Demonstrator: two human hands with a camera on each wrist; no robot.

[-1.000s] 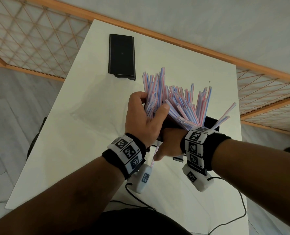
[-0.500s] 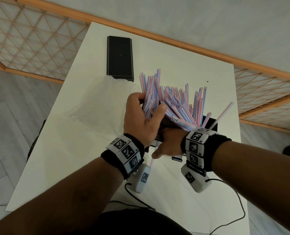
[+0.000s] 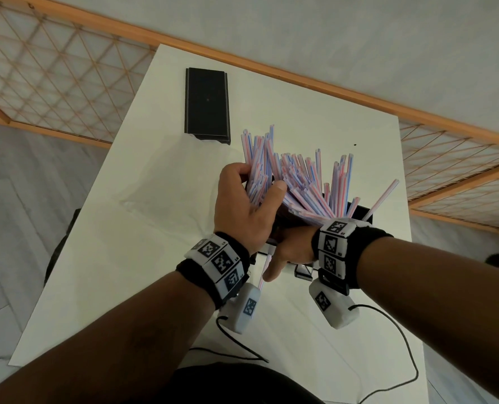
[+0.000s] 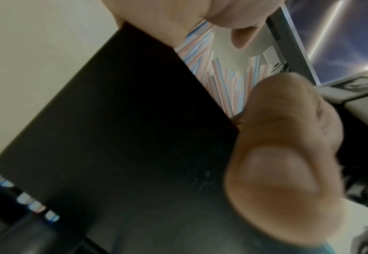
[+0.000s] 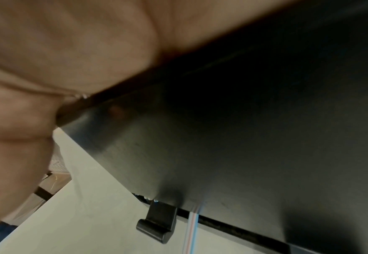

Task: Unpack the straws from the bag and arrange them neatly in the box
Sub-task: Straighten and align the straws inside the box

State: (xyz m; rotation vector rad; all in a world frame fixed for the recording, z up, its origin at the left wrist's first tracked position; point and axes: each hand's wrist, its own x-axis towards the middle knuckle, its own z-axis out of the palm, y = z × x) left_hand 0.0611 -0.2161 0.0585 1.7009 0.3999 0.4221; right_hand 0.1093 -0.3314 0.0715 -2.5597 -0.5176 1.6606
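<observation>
Left hand [image 3: 244, 212] is curled around a bunch of straws [image 3: 298, 182] standing splayed in the black box [image 3: 362, 215], thumb pressing their near side. The straws look light, slick and crushable: grip mid-length, gently. Right hand [image 3: 290, 246] clasps the tilted box; its fingers are hidden. Beyond the fingertips, the table [image 3: 300, 118] offers open room; its right edge runs close.

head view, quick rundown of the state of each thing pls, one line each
straws: loose, fanned out unevenly, standing up out of the box
box: open, lifted and tilted, full of straws
left hand: grips a bunch of straws
right hand: holds the box from below
lid: off, flat on the table
stray straw: pokes out below the box
table: white, bears the lid
</observation>
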